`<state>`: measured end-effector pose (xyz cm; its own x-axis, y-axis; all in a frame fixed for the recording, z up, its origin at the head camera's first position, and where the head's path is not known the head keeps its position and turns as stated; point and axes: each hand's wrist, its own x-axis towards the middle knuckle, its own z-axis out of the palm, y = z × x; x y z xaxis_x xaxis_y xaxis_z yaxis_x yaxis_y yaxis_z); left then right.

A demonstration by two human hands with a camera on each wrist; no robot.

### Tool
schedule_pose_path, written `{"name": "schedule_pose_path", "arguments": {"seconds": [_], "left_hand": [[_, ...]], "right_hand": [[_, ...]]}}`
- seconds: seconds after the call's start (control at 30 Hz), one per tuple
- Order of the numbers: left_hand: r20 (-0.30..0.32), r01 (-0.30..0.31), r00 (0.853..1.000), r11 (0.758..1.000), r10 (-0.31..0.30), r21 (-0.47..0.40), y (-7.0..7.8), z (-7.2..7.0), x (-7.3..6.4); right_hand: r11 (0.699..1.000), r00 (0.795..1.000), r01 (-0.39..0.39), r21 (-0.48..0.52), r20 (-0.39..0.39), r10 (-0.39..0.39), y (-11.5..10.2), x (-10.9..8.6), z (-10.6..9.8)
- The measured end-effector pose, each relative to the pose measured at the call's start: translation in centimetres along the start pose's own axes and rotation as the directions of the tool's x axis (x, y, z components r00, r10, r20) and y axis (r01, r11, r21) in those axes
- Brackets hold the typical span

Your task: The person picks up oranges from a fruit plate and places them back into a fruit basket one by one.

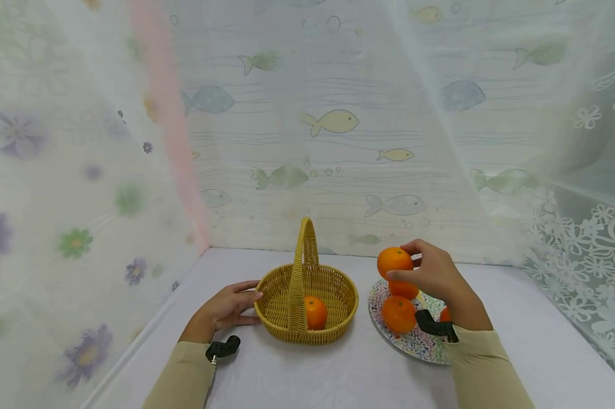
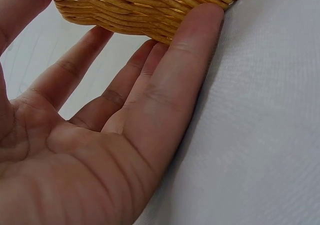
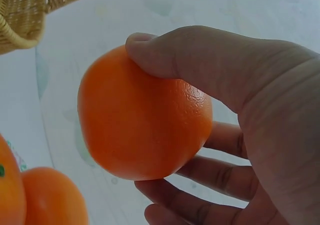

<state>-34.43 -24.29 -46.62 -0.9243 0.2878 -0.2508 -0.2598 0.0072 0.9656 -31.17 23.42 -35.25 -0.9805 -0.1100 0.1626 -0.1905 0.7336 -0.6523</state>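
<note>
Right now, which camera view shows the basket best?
The head view: it shows the basket whole, with its handle and the orange inside. The left wrist view shows only a cropped strip of woven wall; the right wrist view, a corner and part of the handle.

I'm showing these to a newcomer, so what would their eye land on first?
First, the bright orange that the right hand holds near the patterned plate. Then the woven basket left of the plate, with another orange inside and the left hand touching its side.
</note>
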Motion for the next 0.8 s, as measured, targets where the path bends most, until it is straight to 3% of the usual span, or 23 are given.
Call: {"name": "schedule_pose_path", "arguments": {"seconds": [0.8], "left_hand": [[0.005,-0.001,1.000,1.000,0.001,-0.004,0.1,-0.1,0.0]], "right_hand": [[0.998,0.994,0.014,0.062,0.103,-0.020,-3.5,2.4,3.6]]}}
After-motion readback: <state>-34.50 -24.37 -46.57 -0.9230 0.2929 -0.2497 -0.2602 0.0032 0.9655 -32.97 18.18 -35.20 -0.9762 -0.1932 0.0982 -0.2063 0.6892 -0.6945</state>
